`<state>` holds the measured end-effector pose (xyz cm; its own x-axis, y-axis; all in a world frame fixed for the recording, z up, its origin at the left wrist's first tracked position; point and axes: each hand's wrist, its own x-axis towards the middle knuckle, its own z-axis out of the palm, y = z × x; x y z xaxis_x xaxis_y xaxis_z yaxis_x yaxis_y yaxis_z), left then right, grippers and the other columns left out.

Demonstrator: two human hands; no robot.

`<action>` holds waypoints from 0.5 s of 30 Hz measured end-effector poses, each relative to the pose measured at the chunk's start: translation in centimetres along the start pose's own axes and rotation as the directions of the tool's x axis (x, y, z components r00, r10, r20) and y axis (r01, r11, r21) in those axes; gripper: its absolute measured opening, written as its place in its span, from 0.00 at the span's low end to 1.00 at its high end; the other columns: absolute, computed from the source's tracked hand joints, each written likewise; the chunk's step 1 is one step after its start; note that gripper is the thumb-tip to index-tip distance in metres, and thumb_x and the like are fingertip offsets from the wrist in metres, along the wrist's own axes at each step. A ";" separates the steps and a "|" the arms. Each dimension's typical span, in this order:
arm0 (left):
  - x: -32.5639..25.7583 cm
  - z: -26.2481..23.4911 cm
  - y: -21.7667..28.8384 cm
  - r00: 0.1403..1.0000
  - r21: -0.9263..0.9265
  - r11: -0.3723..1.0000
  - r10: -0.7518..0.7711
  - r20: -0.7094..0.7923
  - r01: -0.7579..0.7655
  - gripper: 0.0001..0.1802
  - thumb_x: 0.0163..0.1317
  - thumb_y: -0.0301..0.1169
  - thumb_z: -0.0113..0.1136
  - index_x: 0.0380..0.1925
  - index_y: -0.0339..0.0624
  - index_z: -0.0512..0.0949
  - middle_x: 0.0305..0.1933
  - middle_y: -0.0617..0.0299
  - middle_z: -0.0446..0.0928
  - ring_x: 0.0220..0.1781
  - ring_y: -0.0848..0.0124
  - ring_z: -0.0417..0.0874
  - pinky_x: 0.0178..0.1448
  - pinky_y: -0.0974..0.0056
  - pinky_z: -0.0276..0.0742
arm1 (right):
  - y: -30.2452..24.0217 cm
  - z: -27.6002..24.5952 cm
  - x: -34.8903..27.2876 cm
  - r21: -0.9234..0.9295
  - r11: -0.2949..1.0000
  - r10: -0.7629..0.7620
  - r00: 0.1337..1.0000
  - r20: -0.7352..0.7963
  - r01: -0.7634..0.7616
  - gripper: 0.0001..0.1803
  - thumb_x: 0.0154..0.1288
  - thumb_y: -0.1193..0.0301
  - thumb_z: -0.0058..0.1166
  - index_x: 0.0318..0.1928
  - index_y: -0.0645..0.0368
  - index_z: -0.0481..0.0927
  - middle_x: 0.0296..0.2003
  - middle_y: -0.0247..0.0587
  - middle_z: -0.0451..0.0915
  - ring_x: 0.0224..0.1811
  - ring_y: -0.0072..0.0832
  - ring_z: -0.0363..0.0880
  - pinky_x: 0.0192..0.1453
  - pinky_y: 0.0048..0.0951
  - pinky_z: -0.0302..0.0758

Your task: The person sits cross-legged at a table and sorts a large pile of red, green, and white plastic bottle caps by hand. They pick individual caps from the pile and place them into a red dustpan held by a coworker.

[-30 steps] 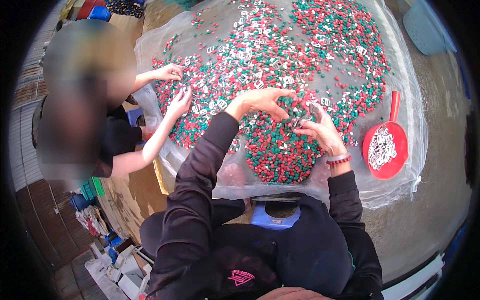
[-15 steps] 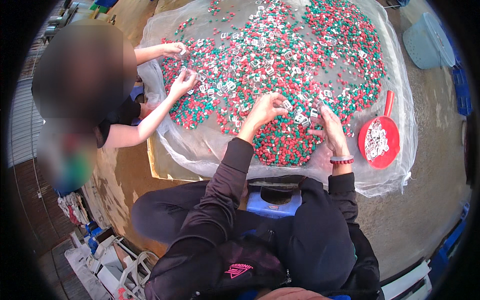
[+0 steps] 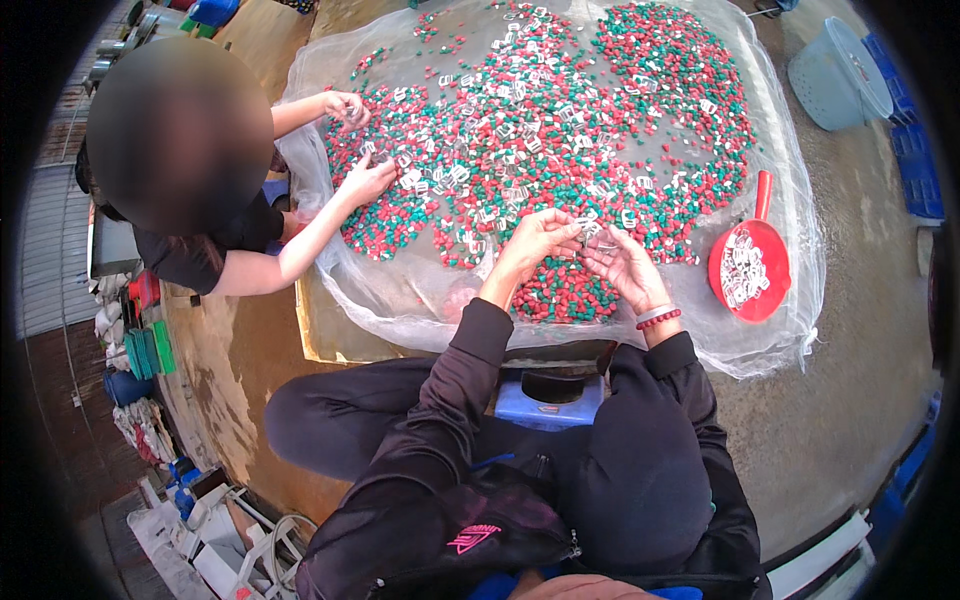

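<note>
Over the near part of a wide spread of small red, green and white pieces (image 3: 566, 296), my two hands are close together. Fingertips of my left hand (image 3: 540, 243) pinch a small white slotted plastic piece (image 3: 588, 228), shaped like a buckle. From the right, my right hand (image 3: 630, 270) reaches to the same spot, its thumb and fingers closed on a white plastic piece too; its outline is partly hidden by the fingers. More white slotted pieces lie scattered among the coloured ones. On the right, a red long-handled scoop (image 3: 716, 272) holds a heap of white pieces.
Translucent mesh sheeting (image 3: 400, 318) lies under the pieces. At the left, another person works with both hands (image 3: 368, 182) over the spread. A blue stool (image 3: 550, 400) is in front of me. A pale bucket (image 3: 830, 80) and blue crates (image 3: 915, 170) are at far right.
My hands have come together, the right one moving left toward the left one. The other person's hands have shifted slightly. The whole view has turned a little.
</note>
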<state>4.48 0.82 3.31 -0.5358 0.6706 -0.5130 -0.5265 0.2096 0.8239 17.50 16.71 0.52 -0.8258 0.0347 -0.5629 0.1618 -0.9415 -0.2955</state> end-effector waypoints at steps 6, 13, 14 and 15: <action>0.2 0.4 0.5 0.996 -0.029 1.000 0.002 0.089 0.001 0.09 0.63 0.31 0.61 0.38 0.39 0.74 0.37 0.59 0.79 0.36 0.71 0.83 0.39 0.68 0.81 | -0.1 -0.1 -0.4 -0.167 0.986 0.001 0.998 0.069 0.010 0.11 0.66 0.73 0.53 0.48 0.61 0.76 0.37 0.38 0.80 0.36 0.27 0.81 0.41 0.27 0.79; 0.0 1.8 1.6 0.952 0.123 0.944 0.300 0.066 -0.306 0.06 0.67 0.28 0.54 0.40 0.38 0.72 0.34 0.64 0.78 0.35 0.78 0.77 0.39 0.70 0.74 | -0.5 1.8 -0.9 -0.117 0.993 0.024 0.988 0.155 -0.006 0.10 0.65 0.76 0.55 0.46 0.61 0.76 0.41 0.40 0.80 0.39 0.29 0.81 0.41 0.28 0.79; -0.1 2.0 1.8 0.957 0.141 0.947 0.285 0.043 -0.289 0.06 0.67 0.28 0.54 0.40 0.38 0.72 0.34 0.64 0.78 0.35 0.78 0.77 0.39 0.70 0.74 | -0.6 2.2 -1.1 -0.093 0.996 0.031 0.983 0.180 -0.014 0.10 0.65 0.75 0.54 0.46 0.61 0.75 0.41 0.40 0.80 0.39 0.30 0.82 0.41 0.29 0.79; -0.2 2.1 2.0 0.957 0.141 0.946 0.288 0.039 -0.291 0.06 0.67 0.27 0.54 0.40 0.37 0.72 0.34 0.64 0.78 0.35 0.78 0.78 0.39 0.70 0.75 | -0.7 2.5 -1.2 -0.069 0.998 0.024 0.982 0.186 -0.011 0.10 0.65 0.75 0.54 0.46 0.61 0.75 0.42 0.40 0.80 0.40 0.31 0.82 0.42 0.30 0.79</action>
<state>4.92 2.63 5.54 -0.6387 0.7298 -0.2438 -0.2494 0.1034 0.9629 17.04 16.47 3.29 -0.9076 -0.0508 -0.4168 0.2082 -0.9165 -0.3416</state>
